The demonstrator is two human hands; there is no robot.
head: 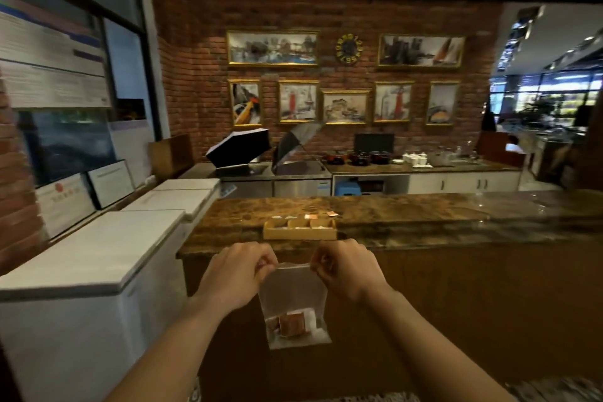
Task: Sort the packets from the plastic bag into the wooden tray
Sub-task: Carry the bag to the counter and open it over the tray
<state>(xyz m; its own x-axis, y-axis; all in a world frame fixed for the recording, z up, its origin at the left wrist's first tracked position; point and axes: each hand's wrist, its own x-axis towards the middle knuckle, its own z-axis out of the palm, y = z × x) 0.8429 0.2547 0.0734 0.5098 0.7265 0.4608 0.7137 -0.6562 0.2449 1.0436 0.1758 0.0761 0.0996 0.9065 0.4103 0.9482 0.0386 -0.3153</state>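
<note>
A clear plastic bag hangs in front of me, below the counter's edge. My left hand pinches its top left corner and my right hand pinches its top right corner. Brown and white packets lie bunched at the bag's bottom. The wooden tray with three compartments stands on the counter just beyond my hands. Behind the tray, a few small packets lie in a row on the counter.
The brown stone counter runs off to the right, with a glossy patch at its far right. White chest freezers stand at the left. A back counter with pots and white cups lines the brick wall.
</note>
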